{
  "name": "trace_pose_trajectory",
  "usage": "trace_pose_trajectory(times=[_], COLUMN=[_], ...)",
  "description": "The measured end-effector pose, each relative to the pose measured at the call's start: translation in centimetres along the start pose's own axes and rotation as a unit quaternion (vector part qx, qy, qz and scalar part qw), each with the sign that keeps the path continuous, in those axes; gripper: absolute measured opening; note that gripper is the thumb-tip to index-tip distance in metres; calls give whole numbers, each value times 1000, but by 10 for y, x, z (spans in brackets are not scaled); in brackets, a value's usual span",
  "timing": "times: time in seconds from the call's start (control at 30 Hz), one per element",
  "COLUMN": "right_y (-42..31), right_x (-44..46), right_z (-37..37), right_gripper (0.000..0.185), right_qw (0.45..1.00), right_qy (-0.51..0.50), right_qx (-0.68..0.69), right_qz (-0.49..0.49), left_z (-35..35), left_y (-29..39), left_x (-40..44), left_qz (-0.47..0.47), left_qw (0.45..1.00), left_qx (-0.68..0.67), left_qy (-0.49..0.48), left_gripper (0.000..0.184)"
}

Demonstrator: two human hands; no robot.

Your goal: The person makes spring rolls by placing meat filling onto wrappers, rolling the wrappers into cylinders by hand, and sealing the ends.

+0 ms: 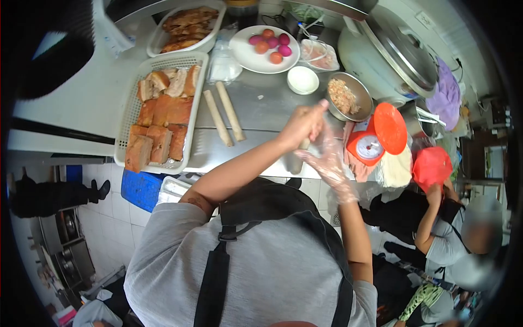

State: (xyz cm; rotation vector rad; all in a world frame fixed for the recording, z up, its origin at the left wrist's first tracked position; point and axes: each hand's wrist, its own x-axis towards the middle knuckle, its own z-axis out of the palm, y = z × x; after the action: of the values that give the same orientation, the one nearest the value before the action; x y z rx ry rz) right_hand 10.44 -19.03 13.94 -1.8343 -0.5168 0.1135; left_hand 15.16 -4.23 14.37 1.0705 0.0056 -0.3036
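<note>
My left hand (pixel 300 126) is bare and closed above the steel counter's front part, and a small pale piece (pixel 304 144) shows just under it. What its fingers hold is hidden. Beside it on the right, my right hand (pixel 327 155) wears a clear plastic glove, its fingers stretched out and its thumb apart. The two hands meet or overlap near the fingertips. Left of them, two pale dough-like strips (pixel 218 117) lie on the counter (pixel 261 117). A metal bowl (pixel 366 92) of minced filling (pixel 343 97) and a white bowl (pixel 303 80) stand beyond the hands.
At left, a basket (pixel 199 103) holds roasted meat slabs; a tray (pixel 218 27) of meat lies behind. A plate (pixel 248 57) bears red and purple balls. Right are a red scale (pixel 364 147), a large cooker (pixel 362 54), a red bag (pixel 432 168) and a co-worker (pixel 444 234).
</note>
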Motion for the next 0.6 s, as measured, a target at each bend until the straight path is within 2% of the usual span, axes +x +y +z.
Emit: trace_pose_trajectory(times=[0.03, 0.07, 0.1, 0.17, 0.2, 0.23, 0.27, 0.3, 0.33, 0.4, 0.43, 0.47, 0.53, 0.57, 0.6], right_y=[16, 33, 47, 68, 69, 70, 71, 71, 71, 91, 93, 96, 92, 95, 104], right_x=[8, 12, 14, 21, 25, 26, 30, 35, 41, 64, 74, 84, 101, 100, 94], right_z=[20, 37, 51, 72, 81, 88, 92, 95, 98, 120, 133, 143, 155, 153, 149], right_gripper=[82, 75, 67, 58, 54, 47, 49, 52, 55, 64, 69, 72, 79, 77, 71], right_qw=[994, 981, 959, 969, 970, 974, 969, 963, 956, 982, 988, 987, 979, 989, 992], right_qy=[-45, -47, -50, -55, -58, -51, -68, -84, -99, -89, -80, -100, -138, -120, -106], right_qx=[98, 167, 233, 135, 85, 72, 61, 49, 36, -33, -64, -17, 74, -21, -18], right_qz=[12, 83, 155, 201, 222, 210, 231, 253, 275, 165, 114, 121, 134, 87, 68], left_z=[-24, -47, -71, -119, -129, -137, -147, -191, -236, -247, -259, -270, -281, -286, -295], left_y=[-15, -28, -36, -37, -27, -18, -9, -17, -26, 10, 12, 15, 26, 32, 34], left_x=[12, 23, 29, 35, 36, 37, 38, 52, 64, 52, 56, 64, 72, 76, 81], left_qz=[-22, -42, -41, -39, -16, 5, 23, 92, 157, 80, 102, 124, 103, 94, 83], left_qw=[997, 987, 983, 973, 994, 995, 974, 929, 855, 712, 670, 626, 606, 594, 582], left_qx=[-78, -156, -179, -222, -103, 17, 137, 289, 432, 594, 628, 659, 711, 734, 753], left_qy=[10, 17, -6, -53, 24, 103, 180, 212, 238, 366, 384, 398, 342, 314, 295], left_gripper=[54, 52, 49, 47, 46, 47, 48, 41, 36, 30, 29, 28, 32, 35, 33])
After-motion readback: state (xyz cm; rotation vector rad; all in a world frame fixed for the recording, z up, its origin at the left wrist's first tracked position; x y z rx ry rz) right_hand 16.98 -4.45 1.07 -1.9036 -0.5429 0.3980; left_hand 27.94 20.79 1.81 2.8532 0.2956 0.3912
